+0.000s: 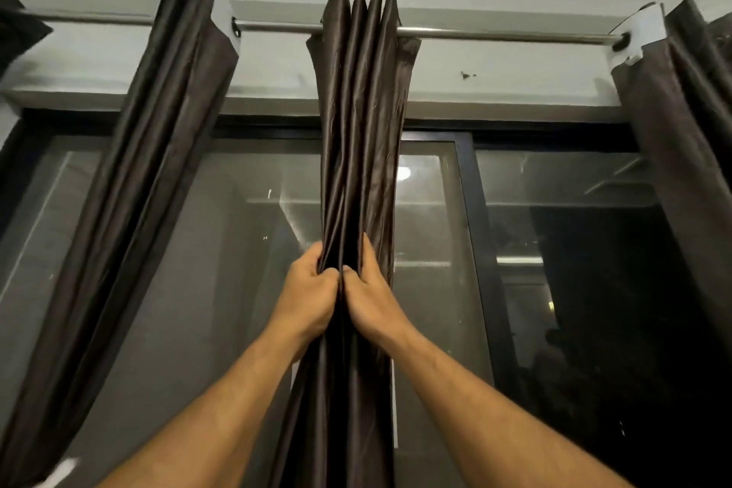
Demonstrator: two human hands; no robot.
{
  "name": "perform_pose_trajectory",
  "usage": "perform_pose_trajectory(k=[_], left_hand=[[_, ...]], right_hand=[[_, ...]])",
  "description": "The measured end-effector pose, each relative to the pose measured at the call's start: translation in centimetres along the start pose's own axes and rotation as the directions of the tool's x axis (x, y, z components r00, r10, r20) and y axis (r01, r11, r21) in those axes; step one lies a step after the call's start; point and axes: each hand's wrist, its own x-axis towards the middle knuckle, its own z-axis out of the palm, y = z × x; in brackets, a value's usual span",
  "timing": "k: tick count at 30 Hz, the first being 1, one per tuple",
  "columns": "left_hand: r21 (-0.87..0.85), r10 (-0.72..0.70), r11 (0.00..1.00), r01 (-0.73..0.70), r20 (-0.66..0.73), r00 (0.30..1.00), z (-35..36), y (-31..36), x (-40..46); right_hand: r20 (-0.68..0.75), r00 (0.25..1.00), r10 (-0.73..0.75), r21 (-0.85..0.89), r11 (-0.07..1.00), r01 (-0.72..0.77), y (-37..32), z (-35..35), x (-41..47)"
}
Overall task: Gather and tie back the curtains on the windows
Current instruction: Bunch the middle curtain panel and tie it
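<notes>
A dark brown satin curtain hangs bunched in narrow folds from the metal rod at the middle of the window. My left hand grips the folds on the curtain's left side at about mid height. My right hand grips the folds on the right side, thumb pointing up along the fabric. The two hands touch each other around the gathered cloth. No tie-back is visible.
Another gathered curtain hangs at the left and a third curtain at the right on the same rod. Behind them is a dark-framed sliding window with reflecting glass. A wall band and ceiling lie above.
</notes>
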Motion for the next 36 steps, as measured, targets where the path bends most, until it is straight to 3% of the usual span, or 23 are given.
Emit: perform_pose_trajectory(k=[8,16,18,20,22,23,28,33,36], left_hand=[[0.099,-0.004,0.995,-0.007,0.111,0.994,1.4,-5.4,-9.2],[0.215,-0.075,0.973,0.084,-0.047,0.996,1.2,-9.7,-16.7],[0.174,-0.137,0.972,0.161,-0.142,0.98,0.9,-10.3,-18.2],[-0.013,-0.29,0.955,0.297,-0.262,0.92,0.3,-10.5,-19.0],[-0.184,-0.434,0.9,0.395,-0.3,0.849,-0.2,-10.9,-19.7],[-0.18,-0.454,0.891,0.418,-0.304,0.837,-0.5,-11.0,-20.3],[-0.032,-0.543,0.835,0.55,-0.218,0.811,-0.9,-14.0,-25.2],[0.13,-0.571,0.795,0.592,-0.168,0.804,0.1,-16.5,-29.3],[0.165,-0.574,0.792,0.588,-0.13,0.809,0.7,-17.2,-30.6]], right_hand=[[-0.001,0.999,0.041,0.026,0.999,-0.041,5.2,-0.4,-9.0],[-0.046,0.994,0.102,-0.026,0.994,-0.103,7.8,0.1,-16.6],[-0.05,0.991,0.122,-0.062,0.99,-0.125,7.8,0.0,-17.9],[-0.051,0.989,0.141,-0.093,0.985,-0.146,7.6,0.0,-19.0],[-0.066,0.985,0.157,-0.103,0.981,-0.163,7.6,-0.2,-19.8],[-0.067,0.983,0.171,-0.099,0.979,-0.177,7.5,-0.3,-20.4],[-0.122,0.972,0.201,-0.204,0.953,-0.223,8.0,-0.6,-25.8],[-0.192,0.971,0.14,-0.399,0.893,-0.208,9.6,-0.1,-32.9],[-0.182,0.957,0.227,-0.429,0.857,-0.285,10.2,0.8,-34.8]])
